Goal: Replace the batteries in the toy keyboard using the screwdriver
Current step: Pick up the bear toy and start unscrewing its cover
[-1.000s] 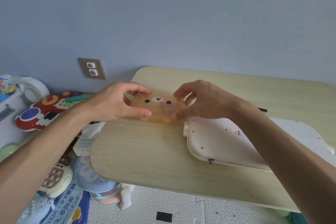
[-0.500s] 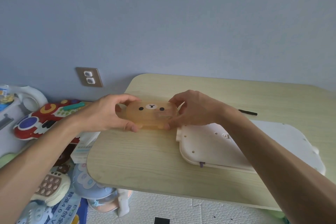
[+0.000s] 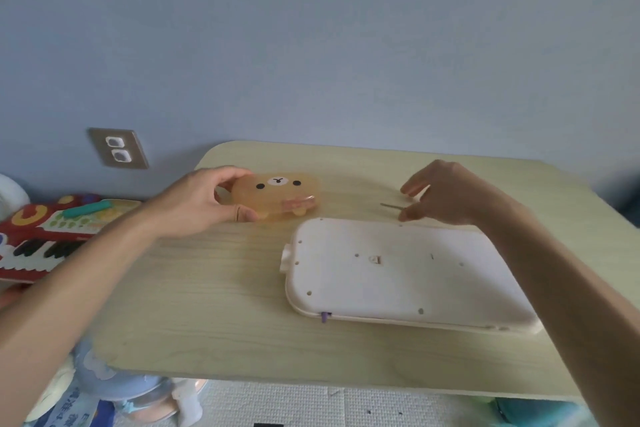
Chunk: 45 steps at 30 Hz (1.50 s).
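The white toy keyboard (image 3: 398, 281) lies face down on the pale wooden table (image 3: 207, 295), with several screw holes showing in its back. Behind it lies the screwdriver (image 3: 391, 206); only its thin metal shaft shows. My right hand (image 3: 450, 194) hovers over the hidden handle with thumb and fingers apart on either side of the shaft, not closed on it. My left hand (image 3: 204, 201) grips the left end of a translucent orange bear-face box (image 3: 277, 194), which rests on the table to the left of the keyboard's far corner.
A red toy piano (image 3: 45, 229) lies off the table's left edge, below a wall socket (image 3: 117, 149). More toys and a printed blue bag (image 3: 76, 409) sit on the floor under the table's near-left corner. The blue wall runs just behind the table.
My right hand has let go of the bear-face box and moved right to the screwdriver. My left hand still holds the box, which now rests on the table.
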### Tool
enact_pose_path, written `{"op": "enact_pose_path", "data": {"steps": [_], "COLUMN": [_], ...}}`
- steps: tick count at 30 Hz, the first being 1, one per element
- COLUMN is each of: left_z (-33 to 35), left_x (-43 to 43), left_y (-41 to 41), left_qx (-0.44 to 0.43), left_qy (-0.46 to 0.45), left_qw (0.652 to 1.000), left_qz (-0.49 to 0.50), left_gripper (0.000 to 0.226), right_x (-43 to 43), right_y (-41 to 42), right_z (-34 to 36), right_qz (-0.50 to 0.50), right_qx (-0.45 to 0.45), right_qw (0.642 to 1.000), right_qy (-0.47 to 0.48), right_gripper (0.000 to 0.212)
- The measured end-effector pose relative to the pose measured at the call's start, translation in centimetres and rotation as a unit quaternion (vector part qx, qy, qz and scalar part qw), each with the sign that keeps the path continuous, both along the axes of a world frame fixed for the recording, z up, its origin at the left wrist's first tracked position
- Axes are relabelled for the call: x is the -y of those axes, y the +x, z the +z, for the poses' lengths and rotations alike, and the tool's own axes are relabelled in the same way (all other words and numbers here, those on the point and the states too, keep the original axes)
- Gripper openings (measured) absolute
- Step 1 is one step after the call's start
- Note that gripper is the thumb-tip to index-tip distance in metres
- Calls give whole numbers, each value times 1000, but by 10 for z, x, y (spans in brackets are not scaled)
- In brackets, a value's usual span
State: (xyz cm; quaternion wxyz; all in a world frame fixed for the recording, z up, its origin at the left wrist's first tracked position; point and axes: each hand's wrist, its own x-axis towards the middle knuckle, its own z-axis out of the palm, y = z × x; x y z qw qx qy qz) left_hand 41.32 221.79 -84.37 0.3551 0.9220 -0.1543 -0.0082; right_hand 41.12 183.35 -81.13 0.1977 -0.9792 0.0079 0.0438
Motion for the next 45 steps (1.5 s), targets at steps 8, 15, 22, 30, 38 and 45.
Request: {"op": "enact_pose_path", "data": {"steps": [8, 15, 22, 30, 38, 45], "left_z": [-4, -3, 88, 366, 692, 838], "left_x": [56, 61, 75, 81, 93, 119], "left_y": [18, 24, 20, -4, -27, -46], "left_qx": [-11, -58, -108, -162, -170, -134], "left_qy": [-14, -148, -237, -283, -318, -328], "left_qw": [999, 986, 964, 944, 931, 928], "left_qz": [-40, -52, -62, -51, -57, -118], "left_gripper": [76, 63, 67, 68, 68, 75], "right_x": [27, 35, 20, 18, 32, 53], "right_y": [-12, -15, -26, -51, -89, -137], "right_z": [-7, -7, 89, 381, 687, 833], "right_qz": [-42, -53, -80, -53, -56, -70], "right_qx": [14, 69, 112, 88, 109, 187], "right_qw": [999, 990, 948, 938, 931, 918], "right_qy": [13, 114, 288, 331, 345, 342], "right_gripper": [11, 4, 7, 4, 7, 10]}}
